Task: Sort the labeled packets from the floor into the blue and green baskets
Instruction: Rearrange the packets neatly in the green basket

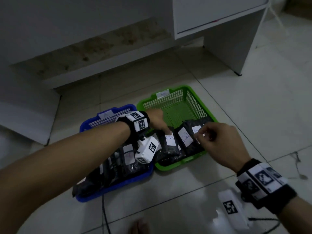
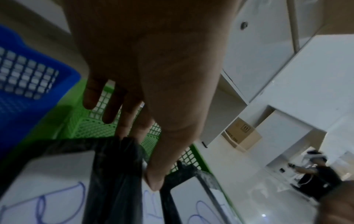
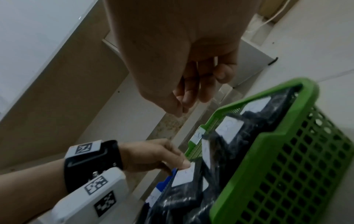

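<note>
Blue basket (image 1: 87, 125) and green basket (image 1: 190, 97) side by side on tiled floor (image 1: 253, 115), rims touching. Black packets with white labels lie in both: several in blue basket, three in near half of green basket.

Left hand (image 1: 157, 120) reaches across into green basket, fingers straight, thumb tip pressing label of leftmost packet (image 1: 167, 146).

Right hand (image 1: 219, 141) hovers over green basket's near right corner, fingers loosely curled, holding nothing in wrist view.

White desk (image 1: 219, 19) stands behind.
</note>
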